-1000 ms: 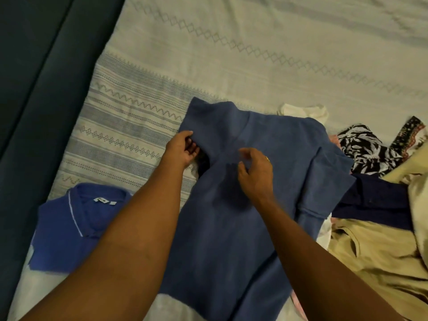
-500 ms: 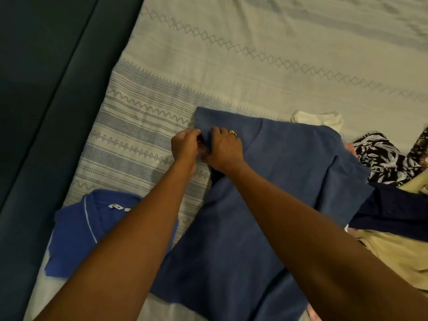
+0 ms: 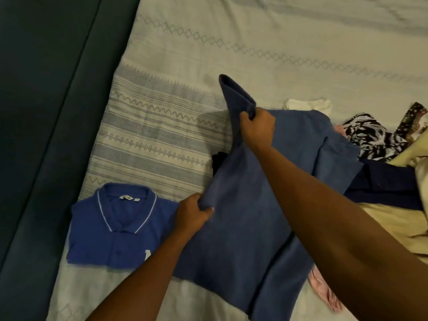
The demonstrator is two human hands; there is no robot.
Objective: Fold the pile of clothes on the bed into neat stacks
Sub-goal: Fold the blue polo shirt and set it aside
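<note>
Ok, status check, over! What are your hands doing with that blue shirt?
Left hand grips the blue shirt at its side edge. Right hand holds one end lifted. Folded polo lies left of it. Unfolded pile right, partly under the shirt.

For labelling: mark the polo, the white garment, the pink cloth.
polo (image 3: 104, 242), head view, chest below the collar.
white garment (image 3: 308, 104), head view, its exposed middle.
pink cloth (image 3: 324, 290), head view, its exposed strip.

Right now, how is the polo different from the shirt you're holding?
The polo lies folded flat; the shirt is unfolded, gripped by the left hand and right hand. The polo is brighter blue with a white-trimmed collar; the shirt is duller, no trim showing. Both are blue.
</note>
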